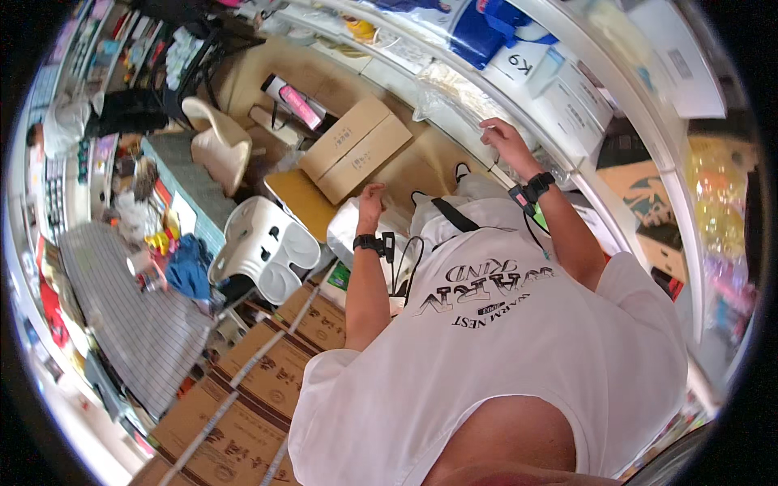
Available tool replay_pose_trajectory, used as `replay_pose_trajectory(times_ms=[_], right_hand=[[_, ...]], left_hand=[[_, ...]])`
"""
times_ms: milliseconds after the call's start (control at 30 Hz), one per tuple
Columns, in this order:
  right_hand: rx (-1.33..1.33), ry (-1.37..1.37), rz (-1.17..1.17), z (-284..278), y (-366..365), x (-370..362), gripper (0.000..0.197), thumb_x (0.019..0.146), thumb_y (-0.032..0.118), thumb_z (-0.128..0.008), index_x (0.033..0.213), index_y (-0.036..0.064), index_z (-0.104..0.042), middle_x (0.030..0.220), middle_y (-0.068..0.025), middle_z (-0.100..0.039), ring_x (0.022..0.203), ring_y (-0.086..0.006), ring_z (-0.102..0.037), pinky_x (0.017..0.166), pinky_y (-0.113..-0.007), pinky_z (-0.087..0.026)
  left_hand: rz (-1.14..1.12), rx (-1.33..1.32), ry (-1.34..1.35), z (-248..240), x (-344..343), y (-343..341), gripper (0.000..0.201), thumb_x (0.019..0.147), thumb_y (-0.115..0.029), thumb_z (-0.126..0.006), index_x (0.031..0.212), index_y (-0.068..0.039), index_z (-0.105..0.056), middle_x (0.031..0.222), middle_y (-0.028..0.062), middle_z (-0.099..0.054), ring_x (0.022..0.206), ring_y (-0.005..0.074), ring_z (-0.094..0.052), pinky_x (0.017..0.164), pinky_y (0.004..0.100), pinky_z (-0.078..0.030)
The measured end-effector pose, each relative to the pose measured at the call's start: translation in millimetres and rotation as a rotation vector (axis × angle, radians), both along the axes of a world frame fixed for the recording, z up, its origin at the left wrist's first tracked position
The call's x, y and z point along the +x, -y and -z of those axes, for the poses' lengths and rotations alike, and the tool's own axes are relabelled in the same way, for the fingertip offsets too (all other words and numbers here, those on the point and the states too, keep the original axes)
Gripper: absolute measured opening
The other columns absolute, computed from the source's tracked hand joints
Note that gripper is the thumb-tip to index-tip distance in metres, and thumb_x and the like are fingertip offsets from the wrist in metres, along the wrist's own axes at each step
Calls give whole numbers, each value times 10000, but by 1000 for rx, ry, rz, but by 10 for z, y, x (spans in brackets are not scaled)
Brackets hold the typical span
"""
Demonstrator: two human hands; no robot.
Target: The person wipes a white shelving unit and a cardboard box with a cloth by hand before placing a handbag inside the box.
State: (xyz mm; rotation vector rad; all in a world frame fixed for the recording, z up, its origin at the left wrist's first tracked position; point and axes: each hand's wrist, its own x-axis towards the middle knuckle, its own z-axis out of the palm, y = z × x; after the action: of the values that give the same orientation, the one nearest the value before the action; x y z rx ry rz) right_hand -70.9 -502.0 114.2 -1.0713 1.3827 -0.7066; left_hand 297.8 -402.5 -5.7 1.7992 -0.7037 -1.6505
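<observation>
My left hand (371,202) hangs in front of me with its fingers loosely bent and nothing visible in it. It is nearest to a closed brown cardboard box (361,150), which sits partly over a yellow seat (300,202). Further right, my right hand (509,147) reaches out beside the white shelf, fingers partly spread and holding nothing I can see. Clear plastic wrapping (454,91) lies on the shelf just beyond its fingertips. Both wrists carry black straps with small devices and cables.
White shelving (677,162) with boxes curves along my right. A white moulded plastic seat (267,247) and a beige chair (223,146) stand to the left. Stacked brown cartons (267,373) are at the lower left, near a striped cloth-covered surface (134,312). A pink-and-black package (293,101) lies ahead.
</observation>
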Motion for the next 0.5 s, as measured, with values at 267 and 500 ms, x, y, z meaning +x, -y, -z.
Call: replay_pose_trajectory(times_ms=[267, 500], right_hand=[[-182, -175, 321, -565, -438, -374, 192, 1009, 151, -509, 1129, 29, -594, 608, -35, -571, 488, -113, -544, 510, -259, -469], [-382, -34, 483, -790, -471, -535, 186, 986, 95, -532, 1151, 15, -560, 988, -115, -647, 741, -145, -652, 645, -293, -537]], left_hand=[[368, -818, 362, -969, -371, 1402, 244, 927, 31, -453, 1131, -25, -576, 1074, 69, -607, 958, 154, -557, 855, 285, -450], [156, -1380, 408, -3102, -1567, 2240, 255, 866, 44, -508, 1092, -28, -600, 1096, 137, -591, 1005, 291, -557, 848, 366, -451]])
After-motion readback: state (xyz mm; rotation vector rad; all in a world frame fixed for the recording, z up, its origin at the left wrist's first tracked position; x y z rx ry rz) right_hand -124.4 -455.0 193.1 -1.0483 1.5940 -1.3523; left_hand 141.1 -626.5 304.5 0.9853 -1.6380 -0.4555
